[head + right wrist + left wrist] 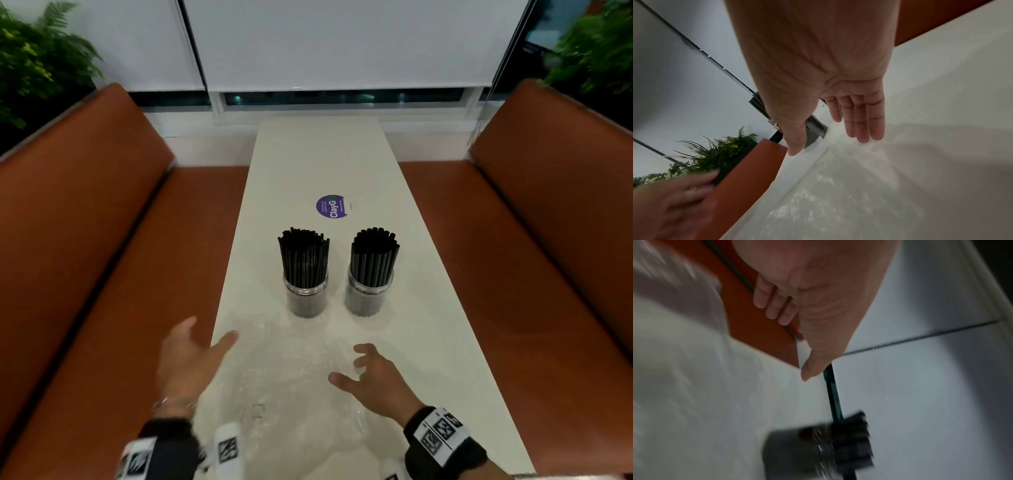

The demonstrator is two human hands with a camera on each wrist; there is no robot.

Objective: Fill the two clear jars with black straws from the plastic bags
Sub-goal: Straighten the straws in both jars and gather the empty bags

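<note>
With both clear round plastic jars packed with black straws, the filling looks done and only the empty wrapping remains.

Left jar (306, 294) and right jar (369, 291) stand upright side by side, apart, mid-way along the long white stone-look surface (428, 274), each bristling with black drinking straws (304, 255). Crumpled clear plastic bags (284, 383) lie near the front edge, seemingly empty. Left hand (186, 359) hovers open, fingers spread, holding nothing; right hand (373, 377) is loosely curled above the plastic, also holding nothing. Next move likely calls for gathering that slippery film. Rust-brown padded benches (102, 240) flank the surface; white roller blinds (342, 44) and green ferns (34, 61) stand behind.
</note>
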